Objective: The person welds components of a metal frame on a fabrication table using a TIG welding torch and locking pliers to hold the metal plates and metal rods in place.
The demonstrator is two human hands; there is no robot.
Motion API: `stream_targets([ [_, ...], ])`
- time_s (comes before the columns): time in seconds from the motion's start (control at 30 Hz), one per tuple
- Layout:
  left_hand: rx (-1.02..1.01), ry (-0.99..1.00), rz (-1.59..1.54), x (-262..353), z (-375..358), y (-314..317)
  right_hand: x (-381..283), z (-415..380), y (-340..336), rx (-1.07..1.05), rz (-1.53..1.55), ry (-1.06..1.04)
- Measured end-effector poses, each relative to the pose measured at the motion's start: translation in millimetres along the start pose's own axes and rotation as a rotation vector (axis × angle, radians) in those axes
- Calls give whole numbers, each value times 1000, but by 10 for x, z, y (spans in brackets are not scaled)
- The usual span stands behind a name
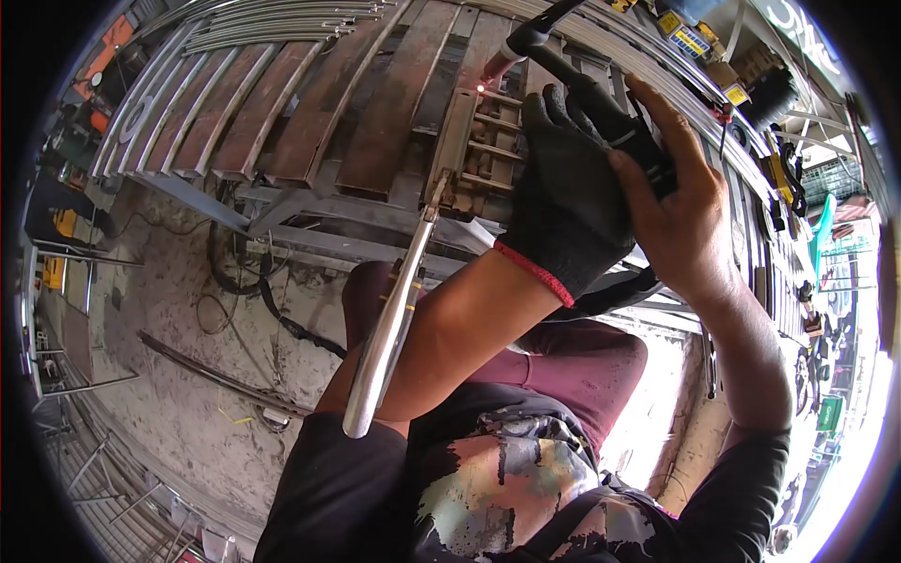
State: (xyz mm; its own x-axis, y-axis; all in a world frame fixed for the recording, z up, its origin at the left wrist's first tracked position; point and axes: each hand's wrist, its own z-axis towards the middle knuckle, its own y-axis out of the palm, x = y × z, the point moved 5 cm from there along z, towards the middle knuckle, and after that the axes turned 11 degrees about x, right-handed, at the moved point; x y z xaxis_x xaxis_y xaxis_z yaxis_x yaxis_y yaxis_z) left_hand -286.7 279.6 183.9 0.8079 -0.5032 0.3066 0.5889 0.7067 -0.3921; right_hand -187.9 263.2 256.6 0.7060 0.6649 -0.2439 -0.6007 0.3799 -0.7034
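My right hand (690, 202), bare, is closed around the black handle of a welding torch (589, 92). The torch's reddish nozzle points down at a small glowing spot (481, 88) at the far end of a metal jig (450, 141). In a black knit glove with a red cuff, my left hand (570, 183) lies beside the jig, against the torch handle and right hand. Its visible fingers are stretched forward; the thumb is hidden. A shiny metal tube (385, 347) slopes from the jig's near end across my left forearm.
The jig sits on a slatted bench of rusty steel bars (310, 131). Thin metal rods (272, 28) lie at its back left. Dark cables (282, 305) and a long strip (216, 375) are on the floor. Tools and yellow boxes (690, 38) stand at the right.
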Motion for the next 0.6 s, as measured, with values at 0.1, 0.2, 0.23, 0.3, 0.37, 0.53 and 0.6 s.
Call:
stream_targets([
  [0.1, 19, 18, 33, 17, 9, -32, 1, -6, -8, -16, -5, 12],
  [0.2, -2, 17, 47, 13, 21, -18, -6, -11, -21, 8, 19, 1],
  [0.23, -37, 6, 27, 4, 14, -5, 4, -23, -27, 21, 41, 2],
  [0.3, -125, -27, -31, -28, -17, 11, -14, -33, -67, 31, 70, 27],
  [0.37, -114, -9, 28, -7, -46, -38, -82, -64, -147, 28, 89, 71],
  [0.53, -182, -88, 22, 172, -177, -402, -87, -157, -201, 51, 84, -4],
  [0.6, -168, -56, 55, 161, -280, -403, -121, -180, -186, 7, 89, 45],
])
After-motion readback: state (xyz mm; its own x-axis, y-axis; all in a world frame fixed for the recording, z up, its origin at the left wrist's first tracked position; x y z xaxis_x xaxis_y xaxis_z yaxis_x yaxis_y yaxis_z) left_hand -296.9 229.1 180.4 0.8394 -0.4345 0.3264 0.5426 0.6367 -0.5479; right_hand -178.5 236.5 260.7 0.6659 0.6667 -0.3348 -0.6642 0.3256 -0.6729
